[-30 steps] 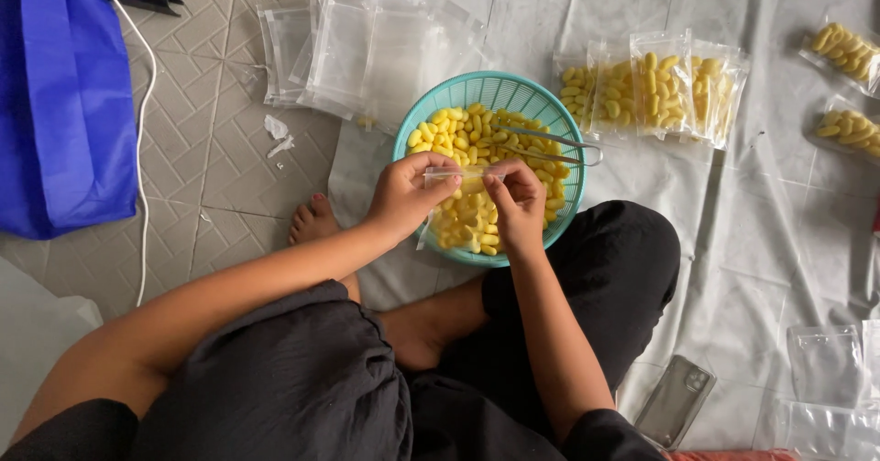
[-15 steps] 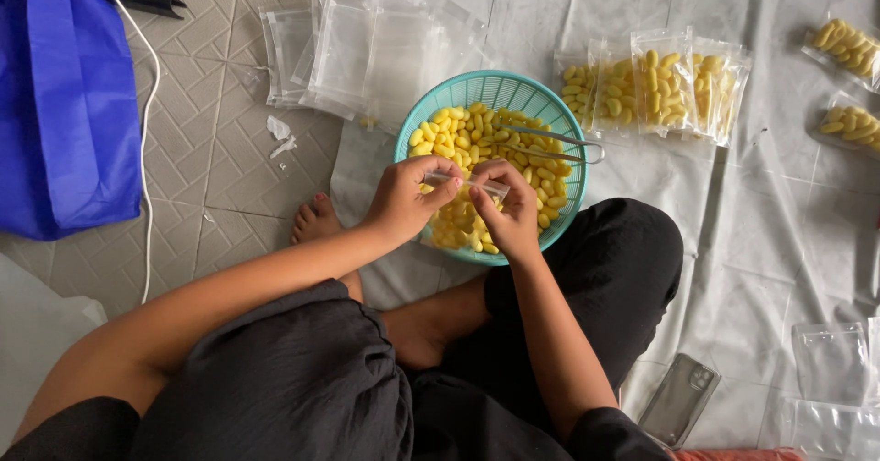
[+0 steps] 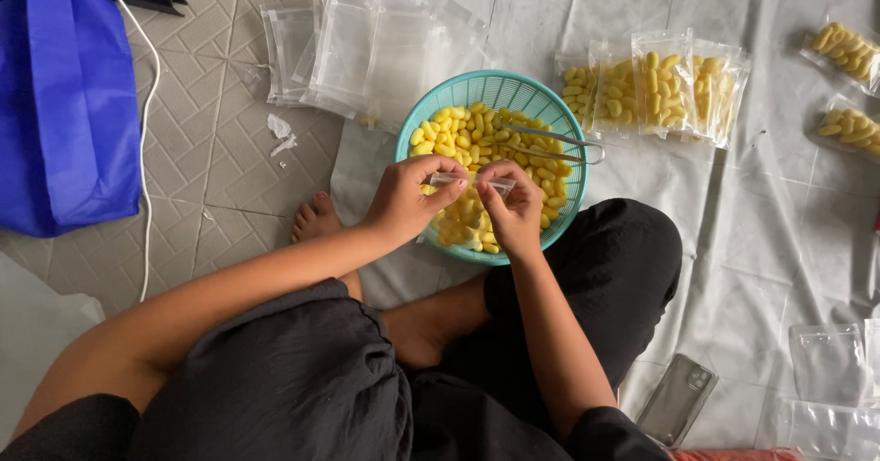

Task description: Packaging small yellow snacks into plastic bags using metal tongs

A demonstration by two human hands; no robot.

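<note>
Grey tiled floor w/ a pale plastic sheet spread over it; I see the left hand and right hand both pinched shut on the top strip of a small clear plastic pouch part-filled with yellow oval pieces, held just above the teal plastic basket of the same pieces. Pouch hangs mouth up, its long axis roughly vertical, top edge running left-right between the fingers. Looks light, soft, slippery film, so I'd judge the stiffer top strip the best hold.
</note>
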